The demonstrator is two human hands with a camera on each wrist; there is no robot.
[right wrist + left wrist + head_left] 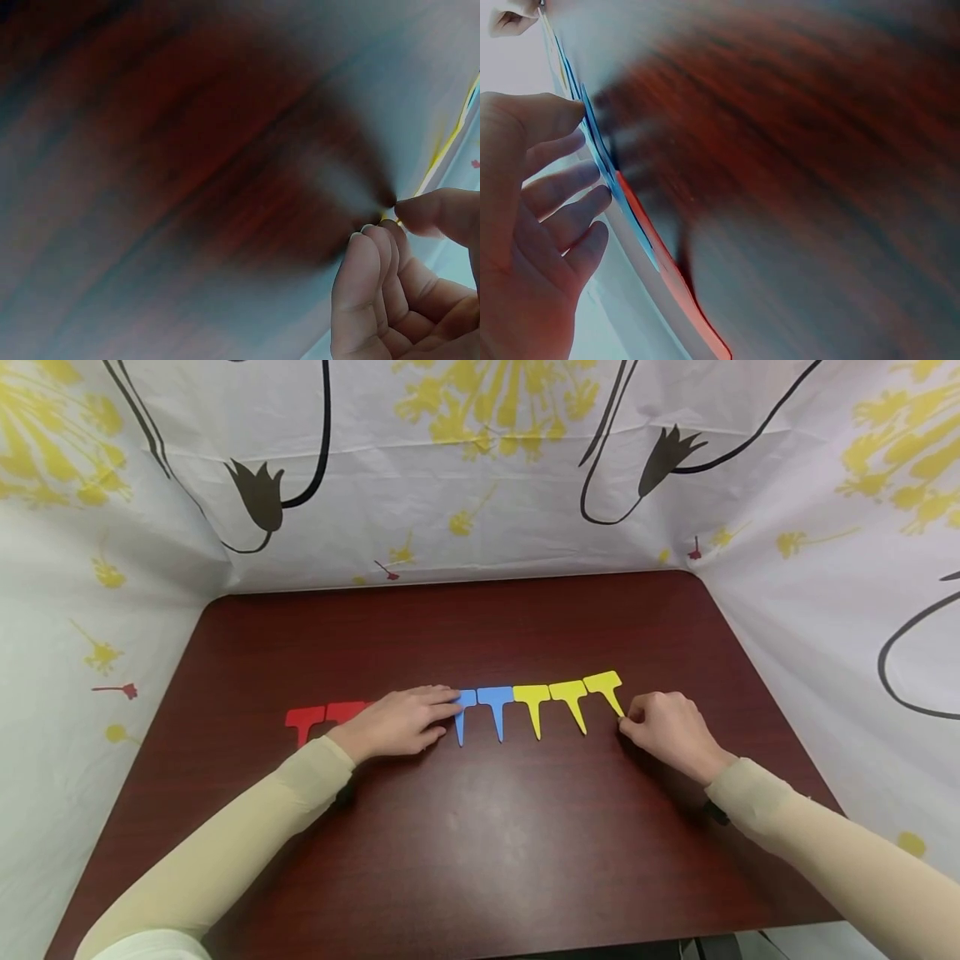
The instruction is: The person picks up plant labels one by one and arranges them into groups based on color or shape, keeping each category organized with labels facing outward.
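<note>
T-shaped plant labels lie in a row across the table in the head view. At the left end are red labels (305, 717), then come blue labels (496, 697), then yellow labels (532, 694). My left hand (397, 723) lies over the left part of the row with its fingers extended, fingertips at a blue label; it hides some labels beneath. At the far right, the last yellow plant label (602, 682) slants, its head a little higher than the others. My right hand (670, 733) pinches the pointed tip of that label between thumb and fingers.
The dark red wooden table (480, 835) has a white patterned cloth (465, 485) hanging behind it and along both sides. Dark items show below the table's front edge at the bottom right.
</note>
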